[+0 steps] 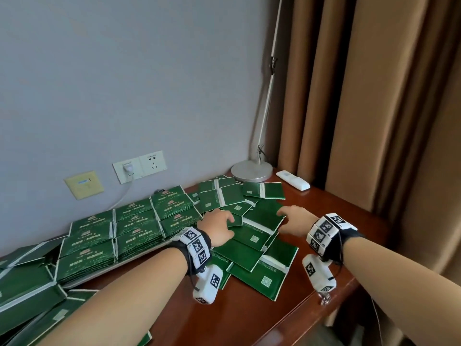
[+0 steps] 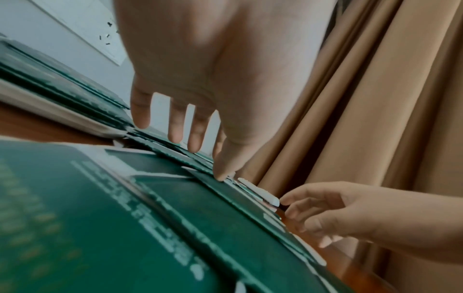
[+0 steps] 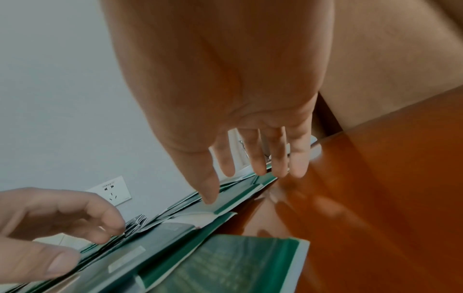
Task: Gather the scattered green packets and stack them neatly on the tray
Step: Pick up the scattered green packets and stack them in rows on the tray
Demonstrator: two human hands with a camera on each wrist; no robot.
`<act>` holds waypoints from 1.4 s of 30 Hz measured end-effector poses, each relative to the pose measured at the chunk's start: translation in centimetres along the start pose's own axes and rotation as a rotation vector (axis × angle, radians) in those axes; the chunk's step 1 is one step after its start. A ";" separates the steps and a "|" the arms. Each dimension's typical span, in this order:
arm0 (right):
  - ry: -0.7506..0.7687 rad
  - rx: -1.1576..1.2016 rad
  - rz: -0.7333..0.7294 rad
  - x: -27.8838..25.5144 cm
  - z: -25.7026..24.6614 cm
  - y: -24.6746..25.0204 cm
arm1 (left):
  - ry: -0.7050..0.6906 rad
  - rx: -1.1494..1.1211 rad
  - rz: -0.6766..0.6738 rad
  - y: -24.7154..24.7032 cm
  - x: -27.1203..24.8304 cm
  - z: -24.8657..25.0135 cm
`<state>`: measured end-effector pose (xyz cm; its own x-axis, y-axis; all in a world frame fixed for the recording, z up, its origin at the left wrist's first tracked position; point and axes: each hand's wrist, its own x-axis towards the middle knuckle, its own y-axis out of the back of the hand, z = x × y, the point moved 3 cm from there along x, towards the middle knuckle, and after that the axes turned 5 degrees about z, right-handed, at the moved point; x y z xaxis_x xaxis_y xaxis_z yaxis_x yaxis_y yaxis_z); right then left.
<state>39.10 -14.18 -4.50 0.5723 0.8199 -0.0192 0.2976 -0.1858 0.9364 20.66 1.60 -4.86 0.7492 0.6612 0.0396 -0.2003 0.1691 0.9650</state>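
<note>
A loose pile of green packets (image 1: pixel 252 236) lies overlapping on the brown table (image 1: pixel 249 318), right of centre. To its left, neat rows of stacked green packets (image 1: pixel 134 226) fill a pale tray (image 1: pixel 119 264). My left hand (image 1: pixel 219 224) hovers low over the pile's left side with fingers spread, and its thumb (image 2: pixel 220 174) touches a packet. Over the pile's right side is my right hand (image 1: pixel 291 217), fingers straight and pointing down, its thumb (image 3: pixel 209 196) on a packet's edge. Neither hand holds anything.
More green packets (image 1: pixel 25 283) lie heaped at the near left. A lamp base (image 1: pixel 252 169) and a white remote (image 1: pixel 293 179) sit at the back right corner. Brown curtains (image 1: pixel 374 96) hang to the right; a wall socket with a plugged cable (image 1: pixel 129 168) is behind the tray.
</note>
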 end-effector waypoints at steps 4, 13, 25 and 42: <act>0.032 0.016 -0.051 1.3 -1.1 -0.9 | 0.016 0.038 -0.024 -0.4 0.8 -1.1; -0.021 -0.036 -0.052 3.3 -1.6 -1.9 | -0.021 0.050 -0.067 -0.6 2.1 -2.4; -0.181 0.275 0.001 4.2 0.2 -1.1 | -0.045 0.061 -0.008 -0.9 2.7 -2.9; 0.105 0.136 -0.090 1.7 0.3 1.1 | -0.093 0.044 0.167 -0.7 2.9 -2.0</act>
<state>40.65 -13.15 -3.57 0.4583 0.8869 -0.0574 0.4489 -0.1752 0.8762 21.69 4.86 -5.98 0.7633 0.6068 0.2219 -0.3001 0.0289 0.9535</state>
